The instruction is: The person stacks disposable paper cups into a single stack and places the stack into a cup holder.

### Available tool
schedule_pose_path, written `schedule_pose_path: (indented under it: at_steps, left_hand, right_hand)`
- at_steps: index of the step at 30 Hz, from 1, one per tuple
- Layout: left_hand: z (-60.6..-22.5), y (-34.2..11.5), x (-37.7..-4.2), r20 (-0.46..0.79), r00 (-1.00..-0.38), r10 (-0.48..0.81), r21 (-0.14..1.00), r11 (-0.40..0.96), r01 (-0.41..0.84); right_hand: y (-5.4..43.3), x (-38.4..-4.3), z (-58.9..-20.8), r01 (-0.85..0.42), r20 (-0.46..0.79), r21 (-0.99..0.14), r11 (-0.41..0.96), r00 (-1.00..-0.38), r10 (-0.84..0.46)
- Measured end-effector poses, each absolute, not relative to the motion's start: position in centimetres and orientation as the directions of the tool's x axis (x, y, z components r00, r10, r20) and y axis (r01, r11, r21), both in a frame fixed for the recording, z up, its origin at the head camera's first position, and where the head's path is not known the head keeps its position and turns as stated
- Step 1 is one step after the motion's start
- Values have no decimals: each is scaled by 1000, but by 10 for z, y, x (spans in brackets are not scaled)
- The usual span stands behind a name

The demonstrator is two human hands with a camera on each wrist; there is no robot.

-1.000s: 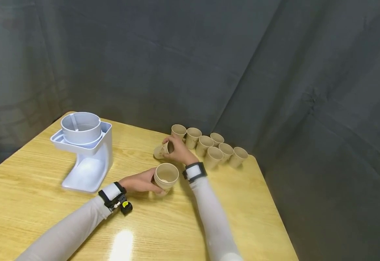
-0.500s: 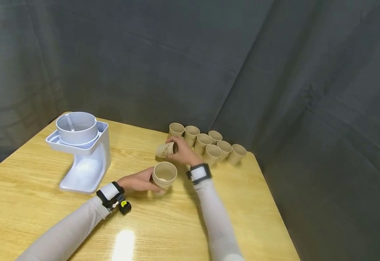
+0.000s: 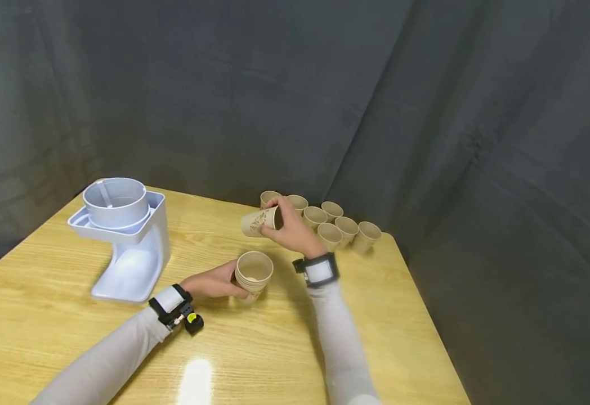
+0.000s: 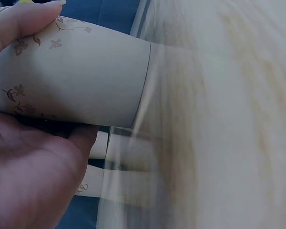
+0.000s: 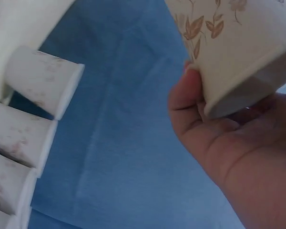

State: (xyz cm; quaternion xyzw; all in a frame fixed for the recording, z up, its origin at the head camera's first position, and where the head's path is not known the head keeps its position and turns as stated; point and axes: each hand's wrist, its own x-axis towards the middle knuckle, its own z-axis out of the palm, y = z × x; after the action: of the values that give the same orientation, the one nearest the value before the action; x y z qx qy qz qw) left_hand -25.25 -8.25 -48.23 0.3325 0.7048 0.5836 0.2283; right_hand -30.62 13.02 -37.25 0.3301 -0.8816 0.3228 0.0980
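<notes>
The person's left grip (image 3: pixel 216 281) was curled round a nested stack of paper cups (image 3: pixel 253 281), mouth up over the worktop (image 3: pixel 386 326). Just beyond, I saw the right grip (image 3: pixel 295 229) grasping a leaf-printed cup (image 3: pixel 254 223) tipped sideways. Seven upright cups (image 3: pixel 346 230) clustered near the dark curtain (image 3: pixel 224 112); a pale plastic stand (image 3: pixel 140 264) stood well left.

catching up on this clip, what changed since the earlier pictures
The right hand has raised the tilted cup it already gripped, shifting it slightly right; nothing was let go. The left hand still holds the stacked cups; the standing cups and white device stayed put.
</notes>
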Motion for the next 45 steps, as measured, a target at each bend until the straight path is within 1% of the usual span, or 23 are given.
schedule_pose_path:
  at_steps: [3, 9, 12, 15, 19, 22, 27, 32, 39, 45]
  left_hand:
    - [-482, -84, -252, 73, -671, 738, 976, 85, 199]
    - [-481, -87, -254, 75, -664, 744, 978, 76, 196]
    - [-481, -88, -254, 75, -659, 749, 978, 74, 195]
    - [-480, -88, -254, 72, -651, 756, 978, 75, 194]
    - [-479, -88, -254, 76, -633, 770, 975, 76, 209]
    - [-477, -88, -255, 83, -622, 778, 973, 72, 220]
    - [-474, -87, -255, 81, -629, 774, 972, 80, 223]
    - [-476, -87, -255, 86, -624, 777, 969, 82, 235]
    - [-474, -88, -256, 74, -616, 784, 977, 68, 203]
    - [-474, -89, -255, 62, -616, 785, 977, 80, 199]
  right_hand:
    - [131, -298, -363, -654, 377, -511, 558, -754, -538]
    - [131, -281, -347, -699, 389, -501, 511, -709, -589]
    - [132, -273, -342, -706, 386, -489, 512, -701, -599]
    - [131, -266, -339, -710, 357, -476, 519, -695, -623]
    - [129, -260, -338, -696, 286, -449, 560, -706, -648]
    - [127, -258, -338, -672, 223, -449, 589, -722, -655]
    - [124, -257, -340, -660, 154, -447, 604, -722, -675]
    - [122, -258, -344, -673, 139, -431, 602, -708, -692]
    - [118, -256, -345, -686, 139, -382, 619, -706, -695]
    - [114, -255, -348, -690, 130, -375, 620, -701, -701]
